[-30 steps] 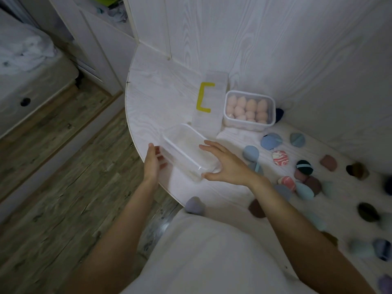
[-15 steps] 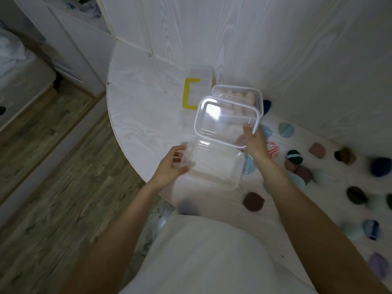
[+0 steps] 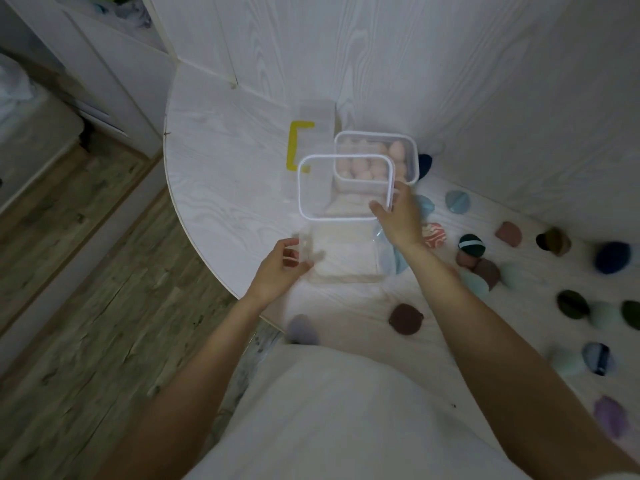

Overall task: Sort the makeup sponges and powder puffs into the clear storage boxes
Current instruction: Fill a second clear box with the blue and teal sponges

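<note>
Step in hand: opening an empty clear box (image 3: 343,258) at frame centre. Right hand (image 3: 398,220) is pinched on the lid (image 3: 343,187), holding it lifted clear above the box; left hand (image 3: 280,268) is closed on the box's left wall, steadying it. Behind, a second box (image 3: 377,157) already holds pink sponges. Loose puffs (image 3: 405,318) lie scattered on the table (image 3: 214,174), centre to right of frame. Next, probably: set the lid aside on bare surface, then load puffs.

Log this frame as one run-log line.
left hand: holds empty clear box | right hand: holds lid, lifted | loose puffs: unsorted
</note>
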